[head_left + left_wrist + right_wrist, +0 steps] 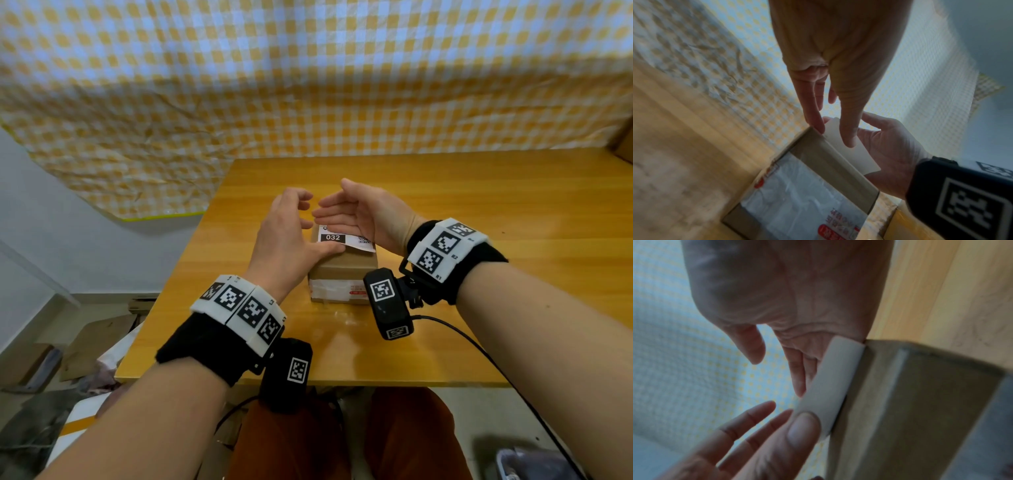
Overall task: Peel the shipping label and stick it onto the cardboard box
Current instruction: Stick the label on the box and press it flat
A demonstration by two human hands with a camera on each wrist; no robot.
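A small cardboard box stands on the wooden table, with clear tape on its front. A white shipping label printed "032" lies on its top, and its right corner overhangs the box edge. My left hand reaches over from the left; its straight thumb presses the label's near edge and its fingers are relaxed. My right hand is flat with straight fingers, its edge resting on the label's far side. In the right wrist view the label stands slightly off the box under the left thumb.
A yellow checked cloth hangs behind the table. The corner of another cardboard box shows at the far right. Cardboard and clutter lie on the floor to the left. A cable runs from the right wrist camera.
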